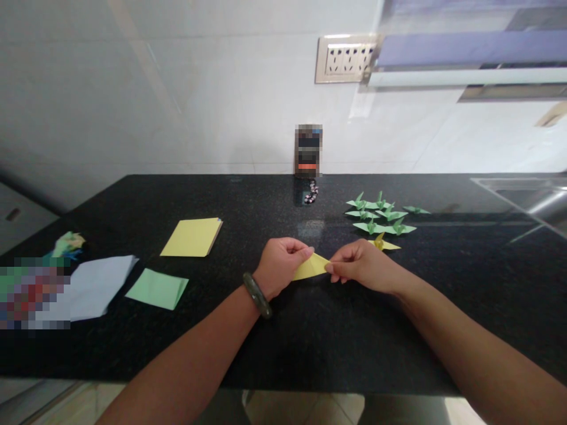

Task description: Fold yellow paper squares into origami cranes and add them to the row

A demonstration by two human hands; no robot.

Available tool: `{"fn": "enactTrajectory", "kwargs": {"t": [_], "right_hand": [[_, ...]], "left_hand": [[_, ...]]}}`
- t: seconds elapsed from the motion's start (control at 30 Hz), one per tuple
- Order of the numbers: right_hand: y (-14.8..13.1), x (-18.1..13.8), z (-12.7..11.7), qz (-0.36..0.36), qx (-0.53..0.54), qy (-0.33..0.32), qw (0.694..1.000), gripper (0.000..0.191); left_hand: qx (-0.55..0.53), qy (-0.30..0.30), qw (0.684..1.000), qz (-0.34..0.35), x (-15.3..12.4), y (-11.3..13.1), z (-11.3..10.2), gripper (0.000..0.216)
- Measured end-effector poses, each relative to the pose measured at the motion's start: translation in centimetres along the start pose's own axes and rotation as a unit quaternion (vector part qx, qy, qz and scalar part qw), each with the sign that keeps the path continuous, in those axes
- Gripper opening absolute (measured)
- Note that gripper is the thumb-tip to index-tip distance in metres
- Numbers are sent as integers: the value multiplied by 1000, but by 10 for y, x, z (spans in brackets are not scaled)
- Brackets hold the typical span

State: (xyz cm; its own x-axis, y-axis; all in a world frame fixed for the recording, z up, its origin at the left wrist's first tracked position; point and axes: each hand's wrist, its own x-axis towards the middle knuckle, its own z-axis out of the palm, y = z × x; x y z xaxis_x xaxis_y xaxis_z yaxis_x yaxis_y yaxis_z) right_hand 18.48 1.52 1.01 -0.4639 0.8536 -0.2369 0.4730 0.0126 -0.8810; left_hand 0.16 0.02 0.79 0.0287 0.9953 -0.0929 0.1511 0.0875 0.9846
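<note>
A folded piece of yellow paper is held between both hands just above the black countertop. My left hand, with a dark bangle on its wrist, pinches the paper's left end. My right hand pinches its right tip with thumb and fingers pressed together. Just behind my right hand lies a yellow paper crane. Several green paper cranes sit in a cluster beyond it.
A stack of yellow paper squares lies left of centre, a green sheet and a pale blue sheet nearer the left. A small dark stand leans against the wall with a bead string below. A steel sink is far right.
</note>
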Motion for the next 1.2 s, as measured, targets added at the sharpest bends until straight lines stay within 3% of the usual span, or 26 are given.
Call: {"fn": "enactTrajectory", "kwargs": {"t": [0.13,0.33,0.6,0.77,0.97,1.2], "right_hand": [[2,-2,-5,-8,-39,13,999,33],[1,1,4,-63,8,15,998,26],[0,2,9,-60,-13,96,994,23],[1,2,8,-53,8,71,996,24],[1,3,14,-85,77,35,993,24],[-4,2,22,-66,78,67,992,31]], "left_hand": [[8,0,1000,2,-1,-1,-1,20],[12,-24,1000,6,-1,-2,0,21],[-108,-100,988,-56,-4,-4,6,21],[-102,-96,988,-60,-5,-3,6,17],[-57,-113,992,-29,-8,-2,7,28],[-3,-158,987,-10,-12,-3,10,39]]}}
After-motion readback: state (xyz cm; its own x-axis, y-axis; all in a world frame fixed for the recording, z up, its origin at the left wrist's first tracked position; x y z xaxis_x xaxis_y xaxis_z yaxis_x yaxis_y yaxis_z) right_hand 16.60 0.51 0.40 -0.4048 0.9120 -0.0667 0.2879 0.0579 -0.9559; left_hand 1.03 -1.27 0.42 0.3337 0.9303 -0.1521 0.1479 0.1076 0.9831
